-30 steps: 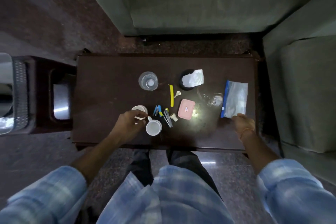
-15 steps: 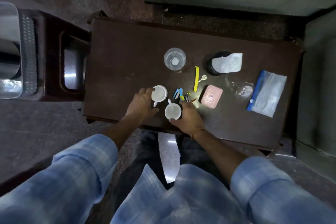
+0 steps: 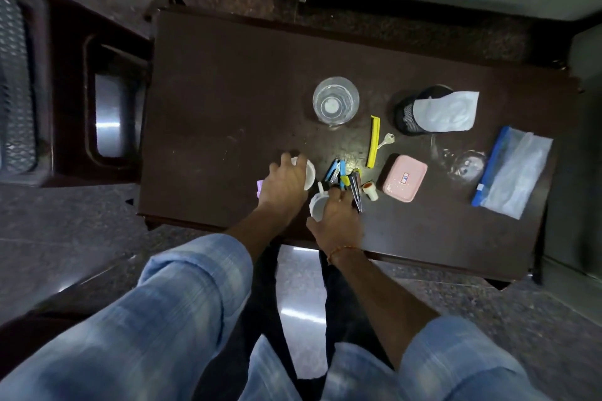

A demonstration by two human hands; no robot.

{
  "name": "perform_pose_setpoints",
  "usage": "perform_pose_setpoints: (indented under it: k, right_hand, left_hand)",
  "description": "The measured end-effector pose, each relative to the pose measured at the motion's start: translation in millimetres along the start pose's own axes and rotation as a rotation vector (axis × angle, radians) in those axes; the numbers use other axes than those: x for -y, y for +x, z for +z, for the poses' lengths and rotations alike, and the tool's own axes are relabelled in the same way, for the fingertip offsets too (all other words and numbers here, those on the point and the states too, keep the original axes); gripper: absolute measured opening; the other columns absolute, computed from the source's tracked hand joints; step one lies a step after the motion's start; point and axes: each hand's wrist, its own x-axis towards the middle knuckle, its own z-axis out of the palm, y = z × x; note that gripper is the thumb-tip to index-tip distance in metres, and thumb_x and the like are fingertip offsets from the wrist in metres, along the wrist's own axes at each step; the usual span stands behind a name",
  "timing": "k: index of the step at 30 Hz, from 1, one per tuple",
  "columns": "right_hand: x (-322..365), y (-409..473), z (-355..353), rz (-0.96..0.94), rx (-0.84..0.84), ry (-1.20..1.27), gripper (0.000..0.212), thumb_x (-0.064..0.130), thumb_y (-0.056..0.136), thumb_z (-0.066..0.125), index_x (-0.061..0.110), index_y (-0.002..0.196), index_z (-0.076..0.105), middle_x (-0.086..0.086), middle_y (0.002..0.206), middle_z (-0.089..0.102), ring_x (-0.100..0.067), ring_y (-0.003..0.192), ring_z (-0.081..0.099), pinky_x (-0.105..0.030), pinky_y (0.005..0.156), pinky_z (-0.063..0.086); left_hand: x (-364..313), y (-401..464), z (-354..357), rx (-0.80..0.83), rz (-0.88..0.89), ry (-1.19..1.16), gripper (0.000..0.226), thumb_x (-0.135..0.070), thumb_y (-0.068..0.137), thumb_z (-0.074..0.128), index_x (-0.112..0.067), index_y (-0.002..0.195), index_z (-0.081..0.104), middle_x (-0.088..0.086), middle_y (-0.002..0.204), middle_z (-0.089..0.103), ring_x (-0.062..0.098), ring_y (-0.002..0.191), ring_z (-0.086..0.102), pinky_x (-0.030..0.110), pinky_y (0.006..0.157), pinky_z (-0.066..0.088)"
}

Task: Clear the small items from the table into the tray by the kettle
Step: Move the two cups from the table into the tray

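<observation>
A person in a blue plaid shirt leans over a dark wooden table [image 3: 228, 81], each hand settling on a small white cup near the front edge. The left hand [image 3: 286, 182] lies spread over the farther cup [image 3: 309, 172], fingers curled round its rim; whether it is gripped or only covered cannot be told. The right hand [image 3: 335, 218] wraps the nearer cup [image 3: 317, 205], its small handle poking out toward the other cup, thumb on the near side, fingers reaching toward the clutter beyond. Taking one cup per hand looks like a way to clear both in a single trip.

Just past the right fingertips lies a tight cluster: blue clips [image 3: 335, 169], a metal nail clipper [image 3: 356, 192] and a small cork-like stopper [image 3: 371, 190]. Beside them sit a pink soap case [image 3: 405, 177], a yellow clip [image 3: 374, 142] with a pale key [image 3: 387, 140] touching it, a water glass [image 3: 335, 101], a black mesh cup [image 3: 408, 114] under a white mask [image 3: 446, 112], and a blue-edged zip bag [image 3: 514, 174] near the right edge.

The tray [image 3: 114, 101], a dark recess on the low stand left of the table, waits with its floor bare. No kettle is clearly made out. The table's left half is open, giving a free sweep toward the tray, though both cups stand close to the front edge, where a slip would drop them to the floor.
</observation>
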Motion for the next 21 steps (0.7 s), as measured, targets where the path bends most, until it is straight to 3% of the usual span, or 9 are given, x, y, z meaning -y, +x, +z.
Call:
perform_pose_setpoints:
  k: [4, 8, 12, 21]
  right_hand:
    - [3, -4, -5, 0.001, -0.009, 0.015, 0.072, 0.040, 0.078, 0.068, 0.011, 0.137, 0.039, -0.012, 0.135, 0.043, -0.031, 0.113, 0.057, -0.039, 0.087, 0.054]
    - [13, -20, -19, -0.018, -0.058, -0.005, 0.072, 0.045, 0.073, 0.070, 0.010, 0.130, 0.044, -0.012, 0.127, 0.047, -0.030, 0.105, 0.061, -0.037, 0.078, 0.053]
    - [32, -42, -43, -0.058, -0.129, 0.040, 0.070, 0.043, 0.071, 0.071, 0.007, 0.127, 0.048, -0.017, 0.131, 0.047, -0.036, 0.106, 0.060, -0.038, 0.079, 0.052]
    - [117, -96, -115, -0.215, -0.269, 0.106, 0.055, 0.050, 0.066, 0.074, 0.022, 0.110, 0.058, -0.008, 0.114, 0.052, -0.035, 0.095, 0.064, -0.039, 0.072, 0.053]
  left_hand:
    - [8, -4, -13, 0.031, 0.014, -0.023, 0.067, -0.025, 0.085, 0.071, -0.014, 0.140, 0.034, 0.015, 0.130, 0.044, 0.034, 0.110, 0.054, 0.040, 0.085, 0.052]
    - [23, -22, -43, -0.020, 0.029, -0.078, 0.067, -0.031, 0.082, 0.074, -0.014, 0.136, 0.038, 0.014, 0.126, 0.046, 0.034, 0.108, 0.056, 0.041, 0.084, 0.051]
    - [46, -50, -81, -0.070, 0.056, -0.079, 0.069, -0.034, 0.077, 0.079, -0.016, 0.131, 0.041, 0.012, 0.120, 0.050, 0.032, 0.104, 0.059, 0.040, 0.084, 0.052]
    - [138, -121, -189, -0.159, 0.076, -0.056, 0.068, -0.036, 0.071, 0.078, -0.017, 0.127, 0.045, 0.011, 0.114, 0.053, 0.035, 0.098, 0.062, 0.041, 0.077, 0.051]
